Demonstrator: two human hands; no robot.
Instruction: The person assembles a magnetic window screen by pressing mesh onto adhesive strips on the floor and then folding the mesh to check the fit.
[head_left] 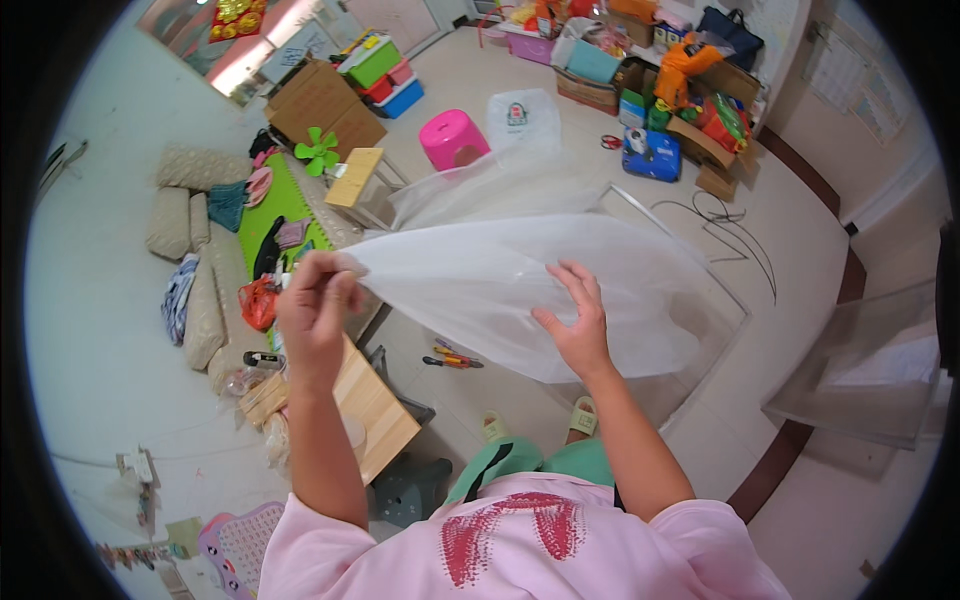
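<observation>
Translucent plastic sheet [500, 290] held above the pink stool [453, 138]: left hand [315, 305] fingers pinched on its corner, right hand [575, 325] fingers spread flat beneath; keeping it taut seems advisable.

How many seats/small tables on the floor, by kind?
Pink plastic stool: 1
Small wooden side table beside it: 1
Low wooden folding table by the left hand: 1
Dark grey plastic stool near the feet: 1
Total: 4
</observation>
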